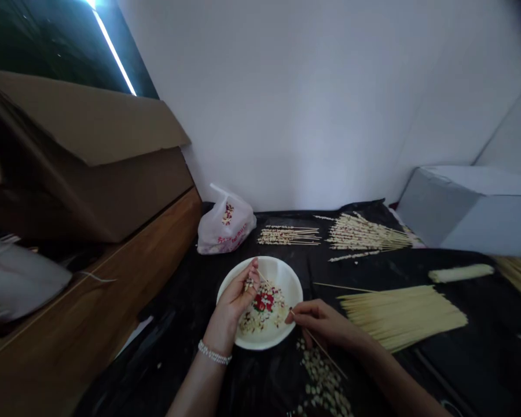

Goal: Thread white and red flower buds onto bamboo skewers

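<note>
While the right hand [316, 318] pinches a stick [330, 357], apparently with a dark bead at its tip, the left hand [238, 294] curls around loose beads [249, 284] over the bowl [289, 279]. Strung sticks [361, 233] beyond the hands look finished; bare sticks [406, 315], right of the right hand, remain unstrung.

We face a plain pale wall [304, 110], brighter towards its middle, with a slanting seam [506, 119] at the far right. At upper left we see a dark green panel [56, 43] crossed by a narrow strip of white light [113, 51], and beneath it a brown cardboard box [130, 185] on a wooden surface [156, 258]
</note>
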Motion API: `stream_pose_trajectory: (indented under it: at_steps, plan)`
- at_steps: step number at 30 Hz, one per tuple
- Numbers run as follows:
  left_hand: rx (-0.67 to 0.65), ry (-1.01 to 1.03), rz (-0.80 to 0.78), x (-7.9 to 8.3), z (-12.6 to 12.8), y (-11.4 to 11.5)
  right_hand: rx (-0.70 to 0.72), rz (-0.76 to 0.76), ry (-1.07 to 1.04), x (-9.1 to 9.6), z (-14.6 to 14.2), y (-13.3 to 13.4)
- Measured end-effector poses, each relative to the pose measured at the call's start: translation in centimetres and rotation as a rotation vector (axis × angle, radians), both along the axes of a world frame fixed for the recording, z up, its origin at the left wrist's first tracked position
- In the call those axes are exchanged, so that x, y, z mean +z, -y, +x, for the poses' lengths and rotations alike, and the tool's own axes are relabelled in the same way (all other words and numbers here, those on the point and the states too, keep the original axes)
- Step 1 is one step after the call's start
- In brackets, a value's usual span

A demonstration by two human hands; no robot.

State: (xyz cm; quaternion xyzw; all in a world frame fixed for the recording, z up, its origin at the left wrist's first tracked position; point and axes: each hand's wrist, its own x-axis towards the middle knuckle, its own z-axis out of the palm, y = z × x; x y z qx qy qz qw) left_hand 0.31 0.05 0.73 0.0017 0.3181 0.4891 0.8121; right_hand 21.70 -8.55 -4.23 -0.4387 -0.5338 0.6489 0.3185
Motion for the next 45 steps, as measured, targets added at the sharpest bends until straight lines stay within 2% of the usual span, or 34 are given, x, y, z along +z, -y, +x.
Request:
stream_pose_trajectory:
  at_steps: [3, 8, 14, 17, 18, 20, 23, 27, 28, 32, 35, 39, 45]
  plan:
    - [-0.021, -0.048, 0.020, -0.1, 0.4, -0.7, -0.009, 0.008, -0.057, -0.1, 0.4, 0.0]
    - [0.040, -0.108, 0.052, 0.1, 0.4, -0.7, -0.019, -0.053, -0.206, 0.0, 0.8, 0.1]
    - [0.074, -0.229, 0.116, -0.1, 0.2, 0.1, 0.058, -0.158, -0.354, 0.3, -1.5, 1.3]
    - [0.059, -0.311, 0.216, -0.6, 0.1, 0.2, 0.078, -0.184, -0.406, 0.5, -3.0, 1.6]
    - [0.032, -0.345, 0.275, -0.8, 0.1, 0.2, 0.081, -0.250, -0.455, 0.6, -3.3, 1.6]
    - [-0.035, -0.379, 0.347, -1.2, 0.1, 0.1, 0.042, -0.273, -0.466, 0.9, -3.5, 1.2]
    - [-0.033, -0.364, 0.323, -1.5, 0.2, 0.3, 0.032, -0.208, -0.438, 1.6, -3.0, 0.7]
    - [0.048, -0.313, 0.310, -0.7, 0.1, 1.6, 0.010, -0.235, -0.513, 1.6, -2.9, 0.9]
    - [0.073, -0.300, 0.314, -0.3, 0.1, 2.0, 0.046, -0.274, -0.508, 1.5, -3.1, 1.1]
    - [0.107, -0.350, 0.387, 1.4, -0.3, 4.0, 0.065, -0.333, -0.532, 0.6, -3.9, 1.9]
    - [0.137, -0.303, 0.410, 2.0, -0.5, 4.6, 0.056, -0.334, -0.534, 0.2, -4.5, 2.1]
    - [0.131, -0.292, 0.426, 1.4, -0.4, 4.0, 0.032, -0.336, -0.518, 0.1, -4.5, 2.3]
    - [0.074, -0.474, 0.482, -0.2, -0.1, 3.1, 0.035, -0.347, -0.497, 0.9, -4.0, 2.3]
